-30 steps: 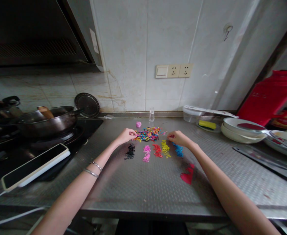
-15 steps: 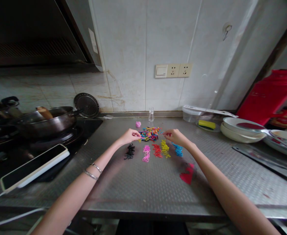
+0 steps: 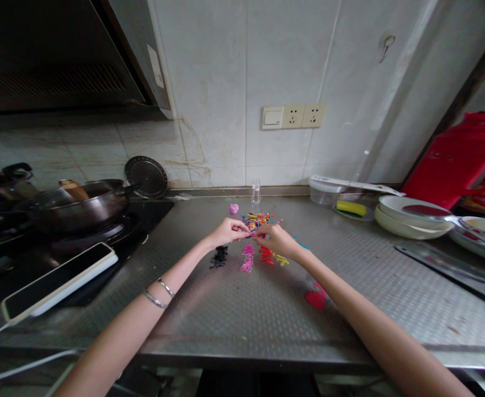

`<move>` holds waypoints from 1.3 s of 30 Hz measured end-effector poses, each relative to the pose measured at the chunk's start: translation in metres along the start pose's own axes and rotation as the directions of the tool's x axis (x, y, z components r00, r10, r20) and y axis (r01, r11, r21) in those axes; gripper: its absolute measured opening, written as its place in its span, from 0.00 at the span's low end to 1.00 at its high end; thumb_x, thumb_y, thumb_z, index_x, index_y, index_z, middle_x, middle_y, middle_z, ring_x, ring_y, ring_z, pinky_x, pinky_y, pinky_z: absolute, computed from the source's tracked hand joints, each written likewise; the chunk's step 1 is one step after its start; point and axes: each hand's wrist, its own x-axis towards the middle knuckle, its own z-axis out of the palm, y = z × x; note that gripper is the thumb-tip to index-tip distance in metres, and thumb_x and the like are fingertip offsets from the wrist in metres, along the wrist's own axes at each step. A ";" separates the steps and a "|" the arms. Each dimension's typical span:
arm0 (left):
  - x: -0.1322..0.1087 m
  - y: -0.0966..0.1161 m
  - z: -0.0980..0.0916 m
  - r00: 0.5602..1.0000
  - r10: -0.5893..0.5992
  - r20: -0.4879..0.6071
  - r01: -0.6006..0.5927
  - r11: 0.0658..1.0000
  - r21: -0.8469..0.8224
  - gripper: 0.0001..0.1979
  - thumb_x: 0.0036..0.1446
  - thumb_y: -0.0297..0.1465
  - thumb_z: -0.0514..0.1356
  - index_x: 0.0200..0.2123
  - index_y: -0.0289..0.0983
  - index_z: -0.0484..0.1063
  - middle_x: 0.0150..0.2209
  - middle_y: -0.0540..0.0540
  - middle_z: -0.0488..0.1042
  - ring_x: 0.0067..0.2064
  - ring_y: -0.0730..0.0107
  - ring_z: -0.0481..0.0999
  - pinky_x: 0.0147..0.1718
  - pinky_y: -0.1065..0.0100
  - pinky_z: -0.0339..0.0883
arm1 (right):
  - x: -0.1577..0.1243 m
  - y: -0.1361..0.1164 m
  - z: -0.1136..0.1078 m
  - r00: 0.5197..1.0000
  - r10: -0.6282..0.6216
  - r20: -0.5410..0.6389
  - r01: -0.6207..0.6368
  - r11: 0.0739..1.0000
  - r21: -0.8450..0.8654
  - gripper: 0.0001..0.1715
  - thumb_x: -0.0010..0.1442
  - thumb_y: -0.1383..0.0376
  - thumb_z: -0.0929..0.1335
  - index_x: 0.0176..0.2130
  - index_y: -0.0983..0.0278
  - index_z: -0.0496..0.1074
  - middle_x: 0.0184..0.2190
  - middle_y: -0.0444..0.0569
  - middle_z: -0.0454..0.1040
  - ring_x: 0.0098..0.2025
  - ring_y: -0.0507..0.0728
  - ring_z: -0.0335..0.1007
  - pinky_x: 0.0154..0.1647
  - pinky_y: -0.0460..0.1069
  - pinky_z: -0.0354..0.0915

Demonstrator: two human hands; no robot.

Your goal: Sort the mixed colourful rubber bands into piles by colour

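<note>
Just in front of a mixed heap of coloured rubber bands [image 3: 259,221], my two hands meet at the fingertips. My left hand [image 3: 228,232] pinches what looks like a pink rubber band [image 3: 252,234]. My right hand [image 3: 277,240] has its thumb and fingers closed on the same spot and partly covers the heap. Sorted piles lie nearer to me: black bands [image 3: 219,257], pink bands [image 3: 247,258], red bands [image 3: 266,254] and yellow bands [image 3: 281,259]. Blue bands [image 3: 300,243] show only at their edge behind my right hand.
Behind the heap stand a small clear bottle [image 3: 256,193] and a pink lump [image 3: 234,208]. A red heart-shaped piece [image 3: 315,298] lies by my right forearm. Left are a phone [image 3: 60,281] and a pan [image 3: 80,207]; right are a sponge [image 3: 350,208], bowls [image 3: 411,223] and a red thermos [image 3: 453,160].
My right hand has moved left from the heap's right side to meet my left hand, now covering part of the yellow and blue piles. My left hand has shifted slightly right.
</note>
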 end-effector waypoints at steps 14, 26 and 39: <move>0.001 -0.020 -0.003 0.963 -0.035 0.269 -0.031 0.971 0.235 0.12 0.42 0.33 0.62 0.29 0.30 0.75 0.19 0.50 0.69 0.21 0.78 0.62 0.21 0.76 0.52 | -0.005 0.007 -0.016 0.985 0.173 0.004 -0.169 0.967 -0.192 0.13 0.55 0.61 0.62 0.30 0.63 0.74 0.30 0.48 0.74 0.32 0.51 0.67 0.34 0.43 0.59; 0.005 -0.026 -0.026 0.995 -0.032 0.096 0.017 0.988 0.153 0.11 0.40 0.32 0.61 0.28 0.30 0.75 0.21 0.48 0.71 0.23 0.77 0.64 0.24 0.75 0.55 | -0.006 -0.018 0.007 0.981 0.097 0.169 -0.061 0.976 -0.209 0.11 0.54 0.63 0.63 0.35 0.59 0.74 0.33 0.47 0.75 0.36 0.53 0.69 0.34 0.43 0.60; 0.007 -0.049 -0.018 0.995 0.013 -0.100 0.040 0.860 0.508 0.12 0.42 0.35 0.60 0.26 0.32 0.75 0.20 0.49 0.70 0.22 0.75 0.64 0.23 0.74 0.53 | -0.005 0.004 -0.021 0.989 0.142 0.033 -0.130 0.962 -0.239 0.13 0.53 0.67 0.62 0.37 0.60 0.73 0.37 0.47 0.74 0.38 0.53 0.67 0.38 0.44 0.60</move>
